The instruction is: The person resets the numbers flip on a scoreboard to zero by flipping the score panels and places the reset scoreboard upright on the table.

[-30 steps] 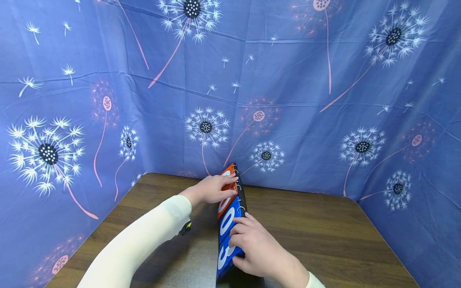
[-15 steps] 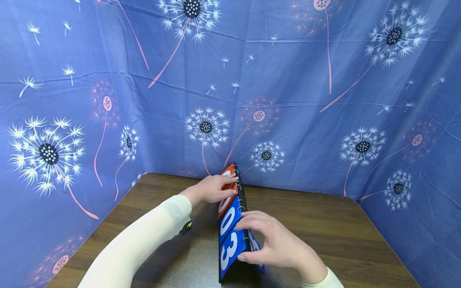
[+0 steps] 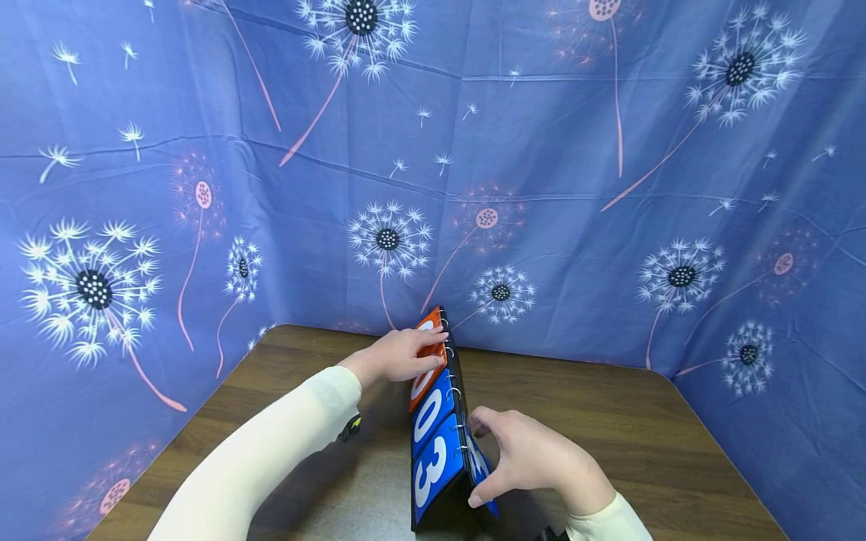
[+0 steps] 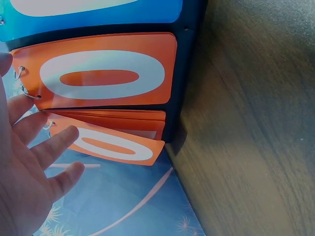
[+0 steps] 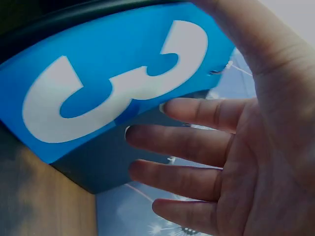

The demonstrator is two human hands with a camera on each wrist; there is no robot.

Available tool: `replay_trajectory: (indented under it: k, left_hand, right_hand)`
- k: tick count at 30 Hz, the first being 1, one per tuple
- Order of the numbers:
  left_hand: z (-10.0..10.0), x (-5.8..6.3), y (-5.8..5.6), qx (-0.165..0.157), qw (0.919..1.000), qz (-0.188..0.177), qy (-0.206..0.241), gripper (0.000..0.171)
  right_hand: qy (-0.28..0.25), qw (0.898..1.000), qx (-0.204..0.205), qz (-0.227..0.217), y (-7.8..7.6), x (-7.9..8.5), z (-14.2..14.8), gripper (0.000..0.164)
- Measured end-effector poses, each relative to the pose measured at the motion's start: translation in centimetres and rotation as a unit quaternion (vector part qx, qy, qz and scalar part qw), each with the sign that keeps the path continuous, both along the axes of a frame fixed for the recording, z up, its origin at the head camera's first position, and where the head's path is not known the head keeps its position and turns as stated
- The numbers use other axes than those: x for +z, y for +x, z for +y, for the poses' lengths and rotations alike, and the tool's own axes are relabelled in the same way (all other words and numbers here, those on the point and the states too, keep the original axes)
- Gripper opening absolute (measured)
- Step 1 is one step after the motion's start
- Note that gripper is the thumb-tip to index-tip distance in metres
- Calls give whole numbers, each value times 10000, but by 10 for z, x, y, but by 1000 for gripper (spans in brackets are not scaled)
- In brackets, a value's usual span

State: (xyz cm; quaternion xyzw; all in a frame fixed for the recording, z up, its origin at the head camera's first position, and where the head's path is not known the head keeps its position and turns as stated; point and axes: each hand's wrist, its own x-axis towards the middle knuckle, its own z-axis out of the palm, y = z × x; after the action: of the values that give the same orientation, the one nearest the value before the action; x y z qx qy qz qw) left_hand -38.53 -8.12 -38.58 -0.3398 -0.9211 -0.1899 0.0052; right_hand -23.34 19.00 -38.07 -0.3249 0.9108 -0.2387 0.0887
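A black tabletop flip scoreboard (image 3: 458, 387) stands tent-like, its number cards hung on metal rings. Facing left are a blue 3 card (image 3: 438, 475), a blue 0 card (image 3: 430, 415) and orange 0 cards (image 4: 106, 73). My left hand (image 3: 399, 355) rests over the orange cards at the far end, fingertips at the top edge. In the left wrist view the farthest orange card (image 4: 118, 145) tilts away from those behind it. My right hand (image 3: 534, 454) is at the right face, fingers spread and slightly bent, beside another blue 3 card (image 5: 115, 83).
The scoreboard stands on a brown wooden table (image 3: 595, 421). A blue dandelion-print cloth (image 3: 568, 248) hangs behind the table and along both sides. A dark band with a yellow mark (image 3: 350, 428) sits under the left sleeve.
My right hand has moved off the near blue cards and over the top edge to the right side. A blue card now hangs on the right face. The left hand has stayed in place.
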Motion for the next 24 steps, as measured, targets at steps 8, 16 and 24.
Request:
replay_trajectory:
  k: [8, 16, 24]
  left_hand:
    - [0, -1, -1, 2, 10000, 19, 5, 73]
    - [1, 0, 0, 12, 10000, 4, 11, 73]
    - [1, 1, 1, 32, 10000, 8, -60, 73]
  right_hand:
    - [-124, 9997, 67, -177, -6, -8, 0, 79]
    - [-322, 9982, 21, -511, -6, -5, 3, 84]
    - [-212, 9984, -23, -530, -4, 5, 14, 93]
